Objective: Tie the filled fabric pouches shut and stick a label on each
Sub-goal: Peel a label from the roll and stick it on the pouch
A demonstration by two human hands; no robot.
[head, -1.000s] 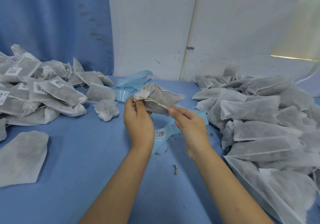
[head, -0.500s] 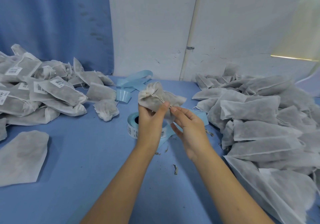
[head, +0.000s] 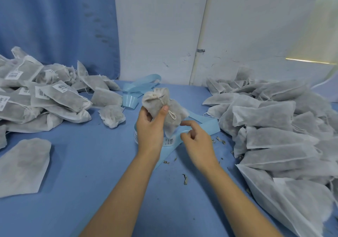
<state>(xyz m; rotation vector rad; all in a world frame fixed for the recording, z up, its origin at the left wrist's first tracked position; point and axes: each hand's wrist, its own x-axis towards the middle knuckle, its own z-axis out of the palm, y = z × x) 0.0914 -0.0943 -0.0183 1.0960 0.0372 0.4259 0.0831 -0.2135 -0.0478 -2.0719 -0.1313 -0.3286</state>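
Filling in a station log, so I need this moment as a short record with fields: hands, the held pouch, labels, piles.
left hand: grips the pouch above the table
right hand: holds nothing, fingers loose, near the label roll
pouch: neck tied with string, no label visible
label roll: on the table, partly hidden by the hands
left pile: pouches with barcode labels
right pile: pouches, no labels visible

Our left grip (head: 150, 132) is raised before us, back of the hand toward us, fingers and thumb curled round the pouch (head: 157, 100). Our right grip (head: 198, 139) sits lower, just beside it, forefinger stretched leftward, the other fingers loosely curled and holding nothing. Our bare left forearm (head: 124, 191) and right forearm (head: 237, 196) rise from below, converging.
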